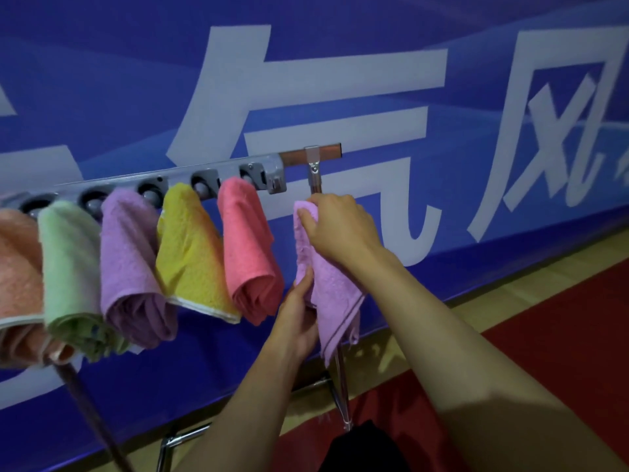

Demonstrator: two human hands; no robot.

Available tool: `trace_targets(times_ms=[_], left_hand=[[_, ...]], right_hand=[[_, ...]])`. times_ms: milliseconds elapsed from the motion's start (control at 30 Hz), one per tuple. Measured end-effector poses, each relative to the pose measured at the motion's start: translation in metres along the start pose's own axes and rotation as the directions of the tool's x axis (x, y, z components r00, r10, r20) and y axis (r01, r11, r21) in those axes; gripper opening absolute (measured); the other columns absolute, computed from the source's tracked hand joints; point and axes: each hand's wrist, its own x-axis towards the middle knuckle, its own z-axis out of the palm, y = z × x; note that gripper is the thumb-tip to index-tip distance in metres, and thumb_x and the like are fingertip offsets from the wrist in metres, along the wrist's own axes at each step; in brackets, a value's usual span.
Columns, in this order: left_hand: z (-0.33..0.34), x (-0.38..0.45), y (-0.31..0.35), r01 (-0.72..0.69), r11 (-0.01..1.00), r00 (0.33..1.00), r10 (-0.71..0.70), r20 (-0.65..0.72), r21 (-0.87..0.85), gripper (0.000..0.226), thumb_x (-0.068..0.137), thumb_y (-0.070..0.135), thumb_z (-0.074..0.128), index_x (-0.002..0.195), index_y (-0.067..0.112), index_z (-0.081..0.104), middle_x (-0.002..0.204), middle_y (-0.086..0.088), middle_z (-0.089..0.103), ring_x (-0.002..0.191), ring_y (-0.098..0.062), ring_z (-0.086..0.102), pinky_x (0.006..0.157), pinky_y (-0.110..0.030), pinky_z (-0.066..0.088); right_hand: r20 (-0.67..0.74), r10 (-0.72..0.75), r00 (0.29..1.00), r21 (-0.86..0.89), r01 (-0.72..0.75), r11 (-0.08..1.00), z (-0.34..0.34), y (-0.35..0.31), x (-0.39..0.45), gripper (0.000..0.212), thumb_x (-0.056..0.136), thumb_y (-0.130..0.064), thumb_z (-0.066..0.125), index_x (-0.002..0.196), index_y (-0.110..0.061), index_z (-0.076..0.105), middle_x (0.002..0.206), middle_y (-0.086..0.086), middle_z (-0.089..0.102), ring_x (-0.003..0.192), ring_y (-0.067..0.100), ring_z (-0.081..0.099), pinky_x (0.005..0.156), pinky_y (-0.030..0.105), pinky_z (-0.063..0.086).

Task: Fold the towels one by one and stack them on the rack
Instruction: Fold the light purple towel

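Note:
A pink-lilac towel (335, 287) hangs folded in front of the rack's right upright. My right hand (337, 226) grips its top corner just below the grey rack bar (204, 177). My left hand (299, 311) holds its lower left edge with thumb and fingers. Along the bar hang several folded towels: a coral one (250, 247), a yellow one (190, 250), a purple one (131, 264), a pale green one (69, 267) and an orange one (17, 267) at the far left.
The rack stands on chrome legs (342, 379) against a blue banner (340, 80) with large white characters. A copper-coloured bar end (326, 151) sticks out to the right. Red floor matting (561, 318) lies at the right, and a dark object (360, 447) sits at the bottom.

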Motion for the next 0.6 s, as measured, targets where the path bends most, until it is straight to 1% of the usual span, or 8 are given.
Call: trace_targets(times_ms=[67, 133, 233, 367, 433, 500, 533, 600], left_hand=[[0.003, 0.015, 0.000, -0.094, 0.996, 0.951, 0.091, -0.295, 0.006, 0.038, 0.107, 0.034, 0.053, 0.124, 0.004, 0.069, 0.122, -0.010, 0.070, 0.117, -0.035, 0.065, 0.120, -0.061, 0.035], [0.013, 0.009, 0.003, -0.037, 0.997, 0.998, 0.033, -0.049, -0.069, 0.028, 0.108, 0.026, 0.055, 0.125, 0.014, 0.073, 0.127, -0.017, 0.072, 0.123, -0.037, 0.065, 0.119, -0.059, 0.037], [0.002, 0.007, 0.001, -0.019, 0.992, 0.978, 0.044, 0.204, -0.123, 0.031, 0.104, 0.024, 0.061, 0.134, 0.026, 0.069, 0.137, -0.016, 0.068, 0.126, -0.033, 0.066, 0.114, -0.055, 0.045], [0.019, 0.007, 0.010, -0.036, 0.991, 0.987, 0.056, 0.152, -0.132, 0.041, 0.104, 0.025, 0.062, 0.144, 0.019, 0.061, 0.128, -0.014, 0.073, 0.112, -0.028, 0.074, 0.086, -0.042, 0.062], [0.019, 0.017, 0.010, 0.023, 0.991, 0.999, -0.016, 0.050, -0.133, 0.046, 0.090, 0.026, 0.076, 0.131, 0.006, 0.069, 0.115, -0.017, 0.077, 0.097, -0.029, 0.077, 0.077, -0.039, 0.063], [0.020, 0.008, 0.011, 0.064, 0.995, 0.998, -0.063, 0.008, -0.075, 0.050, 0.064, 0.034, 0.095, 0.093, -0.002, 0.077, 0.084, -0.016, 0.079, 0.077, -0.021, 0.075, 0.073, -0.032, 0.059], [0.017, 0.009, 0.011, 0.110, 0.993, 0.993, -0.112, -0.044, -0.042, 0.047, 0.065, 0.040, 0.096, 0.079, 0.000, 0.074, 0.069, -0.011, 0.075, 0.069, -0.018, 0.071, 0.069, -0.029, 0.055], [0.014, 0.002, 0.007, 0.152, 0.988, 0.985, -0.149, -0.086, 0.029, 0.037, 0.102, 0.044, 0.062, 0.087, 0.010, 0.066, 0.077, -0.007, 0.071, 0.075, -0.021, 0.065, 0.069, -0.035, 0.052]], right_hand=[[0.043, 0.003, 0.999, 0.004, -0.003, 1.000, -0.003, 0.000, 0.005, 0.029, 0.100, -0.044, 0.047, 0.105, -0.021, 0.064, 0.107, 0.011, 0.068, 0.101, 0.038, 0.061, 0.071, 0.037, 0.041], [0.160, 0.013, 0.987, 0.009, -0.015, 1.000, -0.007, 0.001, 0.009, 0.028, 0.096, -0.045, 0.050, 0.109, -0.025, 0.066, 0.111, 0.008, 0.069, 0.101, 0.034, 0.062, 0.076, 0.039, 0.049], [0.274, 0.021, 0.961, 0.029, -0.030, 0.999, -0.018, 0.005, 0.016, 0.027, 0.093, -0.042, 0.052, 0.103, -0.024, 0.068, 0.107, 0.007, 0.070, 0.095, 0.030, 0.064, 0.085, 0.044, 0.057], [0.254, -0.031, 0.967, 0.079, 0.011, 0.997, -0.029, 0.007, 0.021, 0.024, 0.097, -0.027, 0.046, 0.109, -0.022, 0.067, 0.117, 0.008, 0.070, 0.103, 0.031, 0.062, 0.091, 0.046, 0.053], [0.235, -0.064, 0.970, 0.095, 0.043, 0.995, -0.032, 0.004, 0.022, 0.029, 0.099, -0.025, 0.047, 0.123, -0.025, 0.064, 0.128, 0.007, 0.068, 0.114, 0.032, 0.060, 0.097, 0.047, 0.051], [0.242, -0.076, 0.967, 0.097, 0.054, 0.994, -0.030, 0.004, 0.023, 0.029, 0.099, -0.028, 0.046, 0.124, -0.032, 0.060, 0.128, 0.008, 0.068, 0.113, 0.032, 0.061, 0.095, 0.046, 0.052], [0.255, -0.070, 0.964, 0.093, 0.048, 0.995, -0.027, 0.004, 0.022, 0.026, 0.098, -0.030, 0.046, 0.121, -0.032, 0.059, 0.123, 0.010, 0.068, 0.109, 0.033, 0.062, 0.092, 0.046, 0.054], [0.286, -0.039, 0.957, 0.070, 0.020, 0.997, -0.024, 0.005, 0.024, 0.025, 0.099, -0.035, 0.048, 0.119, -0.023, 0.056, 0.118, 0.013, 0.066, 0.101, 0.033, 0.062, 0.086, 0.044, 0.055]])
